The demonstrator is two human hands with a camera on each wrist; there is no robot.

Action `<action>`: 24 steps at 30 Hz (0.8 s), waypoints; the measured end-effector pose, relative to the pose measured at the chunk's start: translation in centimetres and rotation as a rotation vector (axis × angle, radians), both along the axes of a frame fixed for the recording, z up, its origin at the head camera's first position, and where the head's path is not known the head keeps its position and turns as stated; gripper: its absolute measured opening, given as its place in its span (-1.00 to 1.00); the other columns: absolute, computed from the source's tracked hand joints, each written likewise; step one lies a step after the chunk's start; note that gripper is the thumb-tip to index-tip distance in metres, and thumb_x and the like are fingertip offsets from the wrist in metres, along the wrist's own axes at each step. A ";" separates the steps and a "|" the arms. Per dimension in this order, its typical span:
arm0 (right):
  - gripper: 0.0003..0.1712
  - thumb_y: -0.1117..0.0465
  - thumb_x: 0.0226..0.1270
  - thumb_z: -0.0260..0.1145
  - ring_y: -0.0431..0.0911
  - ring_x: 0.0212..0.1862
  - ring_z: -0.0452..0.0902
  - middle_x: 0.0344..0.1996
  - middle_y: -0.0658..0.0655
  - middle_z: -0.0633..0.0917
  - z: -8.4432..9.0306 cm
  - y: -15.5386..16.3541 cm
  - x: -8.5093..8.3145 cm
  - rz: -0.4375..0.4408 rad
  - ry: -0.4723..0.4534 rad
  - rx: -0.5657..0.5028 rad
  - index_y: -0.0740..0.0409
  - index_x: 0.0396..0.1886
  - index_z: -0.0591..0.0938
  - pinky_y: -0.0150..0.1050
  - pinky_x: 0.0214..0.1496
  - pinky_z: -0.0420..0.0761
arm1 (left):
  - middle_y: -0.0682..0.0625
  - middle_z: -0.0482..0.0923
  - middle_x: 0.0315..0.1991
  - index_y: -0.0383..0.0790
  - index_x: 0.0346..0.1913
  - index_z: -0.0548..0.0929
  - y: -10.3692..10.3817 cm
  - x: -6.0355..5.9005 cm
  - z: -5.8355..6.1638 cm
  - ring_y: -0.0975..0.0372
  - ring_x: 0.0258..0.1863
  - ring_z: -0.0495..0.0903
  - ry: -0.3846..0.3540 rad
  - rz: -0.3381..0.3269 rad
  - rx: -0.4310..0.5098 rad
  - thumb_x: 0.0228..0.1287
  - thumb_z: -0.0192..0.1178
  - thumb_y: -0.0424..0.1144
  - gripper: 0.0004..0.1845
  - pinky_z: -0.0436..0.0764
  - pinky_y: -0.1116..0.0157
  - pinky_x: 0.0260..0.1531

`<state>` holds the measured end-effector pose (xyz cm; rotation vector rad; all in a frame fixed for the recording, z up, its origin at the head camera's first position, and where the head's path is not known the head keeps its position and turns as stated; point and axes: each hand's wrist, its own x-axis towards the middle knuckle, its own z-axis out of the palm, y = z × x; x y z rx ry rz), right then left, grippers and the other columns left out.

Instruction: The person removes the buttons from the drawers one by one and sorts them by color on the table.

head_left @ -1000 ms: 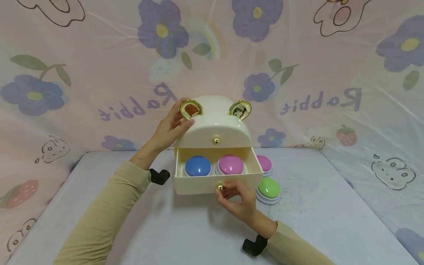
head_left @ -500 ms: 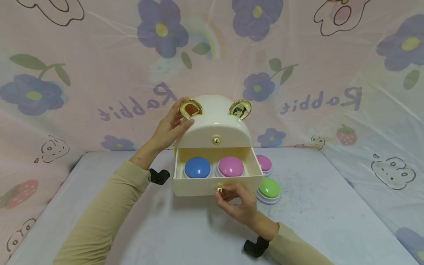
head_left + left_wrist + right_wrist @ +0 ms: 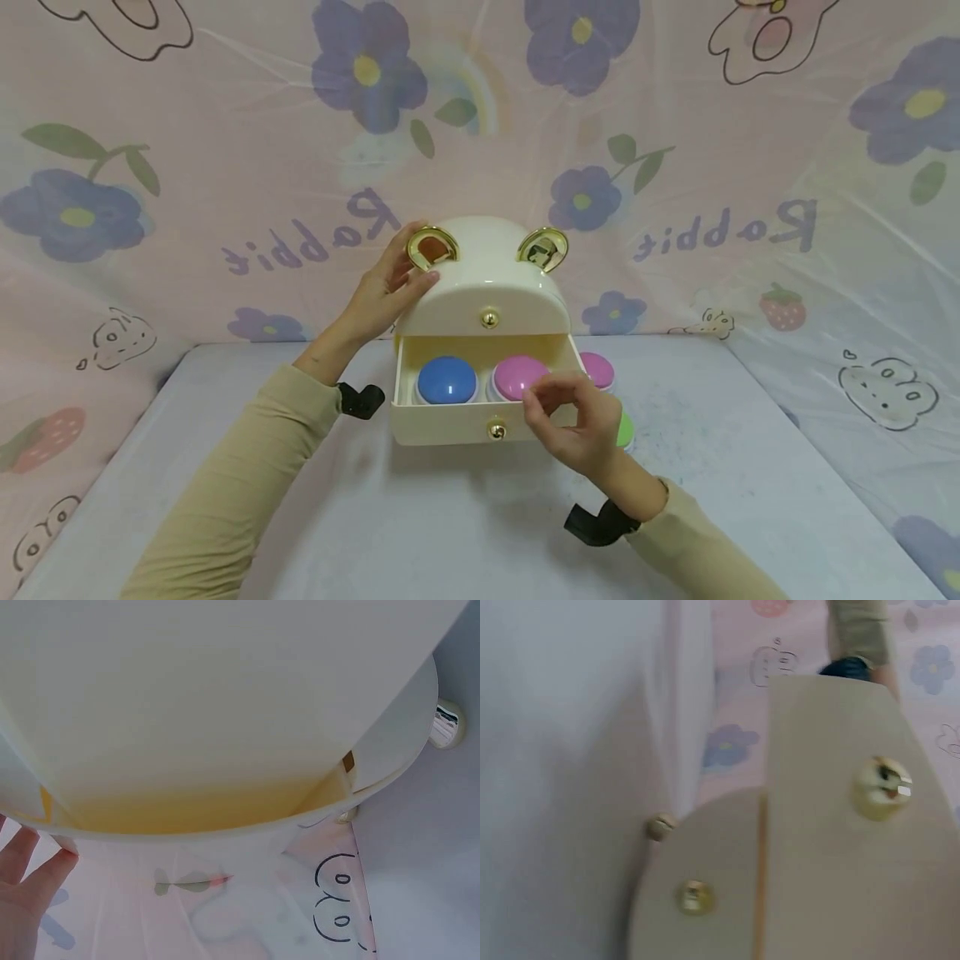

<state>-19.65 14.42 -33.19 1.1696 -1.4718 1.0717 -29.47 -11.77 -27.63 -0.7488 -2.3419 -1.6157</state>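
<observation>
A cream storage box [image 3: 487, 287] with gold ears stands on the table, its lower drawer [image 3: 442, 423] pulled out. Inside the drawer are a blue-domed round button [image 3: 447, 381] and a pink-domed one [image 3: 516, 375]. My left hand [image 3: 382, 287] grips the box's upper left side by the ear, thumb on the front; in the left wrist view its fingers [image 3: 49, 877] lie at the cream edge. Over the drawer's front right edge is my right hand [image 3: 577, 421], fingers bent and holding nothing, overlapping the pink button. The gold drawer knob [image 3: 497, 431] is free of it.
Right of the box, another pink button [image 3: 598, 368] and a green button [image 3: 625, 430] sit on the white table [image 3: 735, 467], the green one partly hidden by my right hand. A patterned cloth [image 3: 480, 167] hangs behind the table.
My right hand has let go of the lower knob and moved up and right to the drawer's edge. The drawer came out slightly further before that. My left hand stays in place.
</observation>
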 end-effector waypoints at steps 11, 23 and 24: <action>-0.58 0.10 0.28 0.32 -0.21 -0.58 0.57 -0.57 0.24 0.65 2.3 0.1 -1.2 -0.017 -0.228 -0.027 0.46 -0.40 0.53 -0.50 -0.50 0.58 | -0.14 0.33 0.35 0.29 0.47 0.07 0.1 0.1 0.0 -0.03 0.38 0.30 0.009 -0.014 0.016 0.36 0.16 -0.20 -0.27 0.15 -0.10 0.38; -0.79 0.35 0.10 0.42 -0.22 -0.33 0.64 -0.33 0.13 0.72 4.0 0.9 -1.0 -0.101 -0.770 0.238 0.24 -0.24 0.63 -0.37 -0.30 0.65 | -0.11 0.35 0.35 0.35 0.45 0.08 0.0 -0.2 -0.2 0.00 0.38 0.30 0.015 -0.013 0.017 0.36 0.16 -0.18 -0.27 0.14 -0.10 0.39; -0.79 0.32 0.12 0.42 -0.20 -0.30 0.64 -0.31 0.13 0.72 4.2 1.0 -1.0 -0.104 -0.823 0.268 0.23 -0.22 0.64 -0.35 -0.27 0.66 | -0.11 0.35 0.35 0.36 0.45 0.08 0.0 -0.2 -0.2 -0.01 0.38 0.29 0.016 -0.012 0.016 0.36 0.16 -0.18 -0.27 0.14 -0.11 0.39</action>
